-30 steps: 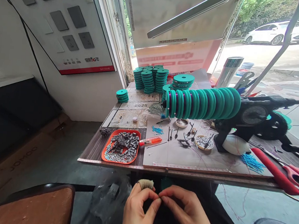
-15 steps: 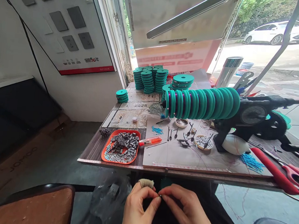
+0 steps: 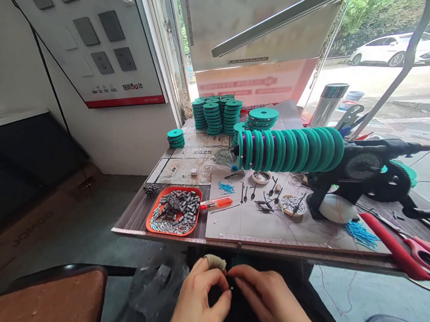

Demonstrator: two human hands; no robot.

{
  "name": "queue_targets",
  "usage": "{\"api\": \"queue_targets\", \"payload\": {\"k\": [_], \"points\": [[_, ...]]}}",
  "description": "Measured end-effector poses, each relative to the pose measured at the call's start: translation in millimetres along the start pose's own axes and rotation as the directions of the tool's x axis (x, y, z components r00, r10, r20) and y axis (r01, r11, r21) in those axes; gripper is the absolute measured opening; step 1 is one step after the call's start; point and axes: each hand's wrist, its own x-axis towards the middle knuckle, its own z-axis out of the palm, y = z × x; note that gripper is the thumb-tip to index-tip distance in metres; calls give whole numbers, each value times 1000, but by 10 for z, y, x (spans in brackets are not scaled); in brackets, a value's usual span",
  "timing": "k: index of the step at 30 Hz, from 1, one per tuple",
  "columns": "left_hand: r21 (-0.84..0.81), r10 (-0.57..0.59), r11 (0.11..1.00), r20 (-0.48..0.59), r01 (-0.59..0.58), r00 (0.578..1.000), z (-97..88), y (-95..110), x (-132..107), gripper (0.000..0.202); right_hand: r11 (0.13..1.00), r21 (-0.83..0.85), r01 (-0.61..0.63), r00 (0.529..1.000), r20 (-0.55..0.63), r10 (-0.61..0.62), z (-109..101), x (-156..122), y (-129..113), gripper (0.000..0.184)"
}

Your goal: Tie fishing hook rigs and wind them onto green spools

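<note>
Both hands are close together below the front edge of the table, over my dark-clothed lap. My left hand (image 3: 204, 299) is closed, thumb and index finger curled toward each other, with a pale wrap (image 3: 215, 262) round one finger. My right hand (image 3: 266, 289) meets it fingertip to fingertip, its index finger and thumb drawn near each other. A tiny pale speck (image 3: 232, 288) shows beside the left thumb tip; what it belongs to is too small to make out. Whatever the fingers grip is hidden.
An orange tray (image 3: 148, 224) of grey cylinders and tiny beads stands at the table's front left. Beside it lies an orange tube (image 3: 217, 202). Green spools (image 3: 290, 149) line a black winder (image 3: 363, 167). Pink-handled scissors (image 3: 422, 251) lie right. A brown seat (image 3: 47, 299) is at lower left.
The fingertips have shifted slightly: the left thumb has dropped a little away from the index finger, and the right fingertips have moved up. The table items have stayed put.
</note>
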Motion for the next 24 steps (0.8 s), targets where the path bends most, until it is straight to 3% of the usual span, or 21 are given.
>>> {"api": "queue_targets", "payload": {"k": [5,8,11,14,17,24], "points": [[-24,24,999,61,-23,998,-36,-21,16,12,961,-231,155,988,30,-152,-30,-7,20,16],[-14,14,1000,106,-13,994,-44,-42,14,10,840,-430,331,940,75,-333,-41,-30,34,22],[-12,9,1000,143,-7,990,-51,-48,17,8,724,-518,456,878,126,-462,-64,-41,31,27],[3,-8,1000,157,7,988,-57,-41,21,9,665,-566,487,856,159,-491,-84,-41,25,28],[10,-23,1000,161,22,987,-70,-22,23,8,673,-554,489,858,167,-485,-105,-43,26,26],[15,-22,1000,139,20,990,-84,55,-9,6,704,-565,430,846,-21,-533,-178,-83,42,22]]}}
